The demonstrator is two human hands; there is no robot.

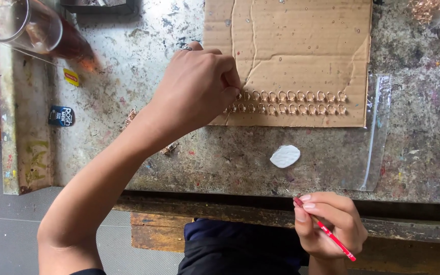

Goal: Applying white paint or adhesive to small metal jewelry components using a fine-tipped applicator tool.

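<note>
Rings (291, 102) of thin gold-coloured wire are laid in two neat rows along the lower edge of a sheet of corrugated cardboard (301, 46), which rests on a stained, paint-flecked surface (220, 153). The left hand (197, 91) is set over the left end of the rows, its fingers curled tight and pinched together at the tips; whether one ring is actually caught in that grip cannot be told, since the knuckles hide it. The right hand (329, 224) is held low, off the near edge of the surface, closed round a slim red stick (327, 231) like a pencil.

Each ring is judged to be very light, stiff but easily bent, and smooth enough to slip, so it is best taken at the rim between fingertips with little pressure. A small white oval blob (285, 156) lies just below the cardboard, a clear plastic bag (378, 132) lies at its right edge, and a clear glass jar (21, 25) lies tilted at the far left.
</note>
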